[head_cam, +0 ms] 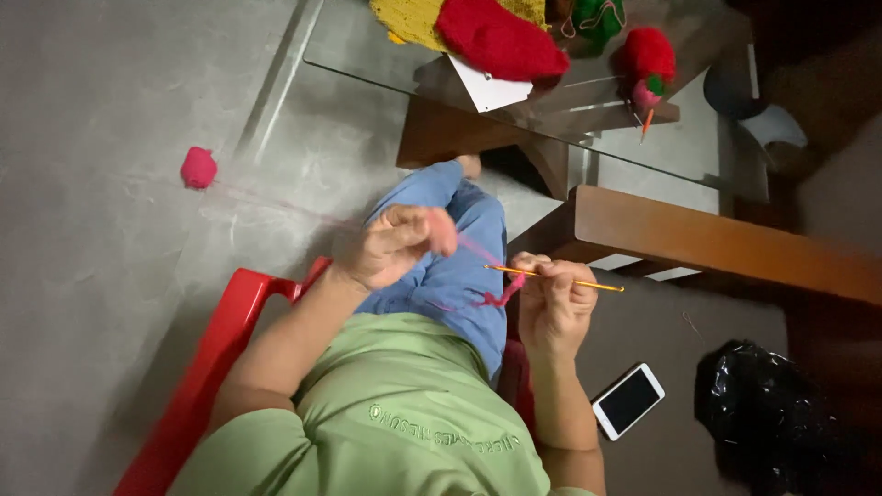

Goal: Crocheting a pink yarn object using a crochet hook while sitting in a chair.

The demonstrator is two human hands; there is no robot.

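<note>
The right hand (554, 298) pinched a hook (554, 277), fingers closed on it, with only a short pink piece (503, 294) hanging there. The left hand (395, 243) gripped the yarn (473, 246), whose ball (198, 168) lay full on the floor.

Dim, soft light — left hand (397, 246) motion-blurred.

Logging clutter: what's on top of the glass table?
On the glass table: red knit piece, yellow knit, white paper partly covered, green item, small red-pink piece.
</note>
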